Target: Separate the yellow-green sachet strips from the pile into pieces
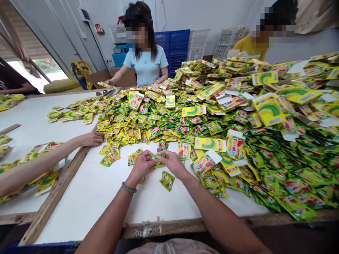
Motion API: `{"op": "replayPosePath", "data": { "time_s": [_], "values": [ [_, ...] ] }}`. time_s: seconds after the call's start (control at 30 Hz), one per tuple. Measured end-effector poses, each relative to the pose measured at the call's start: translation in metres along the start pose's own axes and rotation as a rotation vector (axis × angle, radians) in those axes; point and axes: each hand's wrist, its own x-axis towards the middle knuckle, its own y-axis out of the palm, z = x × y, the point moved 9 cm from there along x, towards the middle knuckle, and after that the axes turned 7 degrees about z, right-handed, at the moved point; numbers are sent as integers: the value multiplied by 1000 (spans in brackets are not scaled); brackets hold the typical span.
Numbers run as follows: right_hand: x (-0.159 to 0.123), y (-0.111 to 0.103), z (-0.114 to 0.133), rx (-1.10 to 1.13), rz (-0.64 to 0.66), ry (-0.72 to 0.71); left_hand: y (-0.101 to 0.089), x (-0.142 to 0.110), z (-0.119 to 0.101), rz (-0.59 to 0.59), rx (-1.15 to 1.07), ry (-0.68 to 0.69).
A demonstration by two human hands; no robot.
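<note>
Over the white tabletop (106, 197), my left hand (144, 163) and my right hand (172, 163) meet, both with fingers pinched on a small green packet (158, 159). The fingers cover much of that packet. Just below them a loose green packet (167, 181) lies flat on the table. Several yellow packets (132, 157) lie beside my left hand and partly behind it. To the right of my right hand are flat yellow cartons (205, 162) printed with a watermelon slice, resting on more packets.
A large heap of green packets (278, 165) and yellow cartons (268, 109) fills the right and back. A wooden strip (66, 181) divides the table at left. A co-worker's hand (91, 138) reaches in over it. Another person (145, 60) stands opposite, before blue crates (178, 44).
</note>
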Motion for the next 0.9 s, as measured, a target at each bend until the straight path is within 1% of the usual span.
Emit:
{"op": "replayPosePath", "data": {
  "time_s": [0.1,0.17,0.23,0.3,0.37,0.43,0.5,0.53,0.6,0.63,0.67,0.7,0.77,0.83,0.9],
  "values": [
    [-3,-10,10,-239,-136,-21,9,-2,1,47,-126,-26],
    [-4,-14,12,-228,-189,-38,11,-2,0,60,-209,-37],
    [-2,-13,6,-112,-162,-25,10,-1,-1,36,-200,-29],
    [-1,-10,1,-31,-107,6,10,0,-2,1,-129,-11],
    [-3,-14,2,-70,-107,31,11,-1,-3,-44,-45,7],
    [-7,-27,11,-185,-189,27,11,-7,-4,-127,105,17],
    [-13,-43,22,-295,-302,6,16,-18,-6,-191,401,-2],
    [-15,-50,25,-337,-342,3,21,-24,-6,-193,580,-16],
    [-17,-60,26,-387,-375,12,35,-32,-3,-131,874,-34],
    [-17,-63,25,-403,-373,15,41,-34,0,-94,954,-37],
    [-17,-64,23,-410,-366,16,43,-35,4,-72,985,-41],
    [-17,-66,20,-404,-358,15,42,-34,8,-67,969,-55],
    [-17,-64,13,-321,-310,26,31,-28,17,-98,808,-100],
    [-14,-53,5,-149,-199,50,17,-20,22,-143,508,-115],
    [-12,-37,1,17,-85,55,10,-15,24,-162,177,-94]
  ]
}}
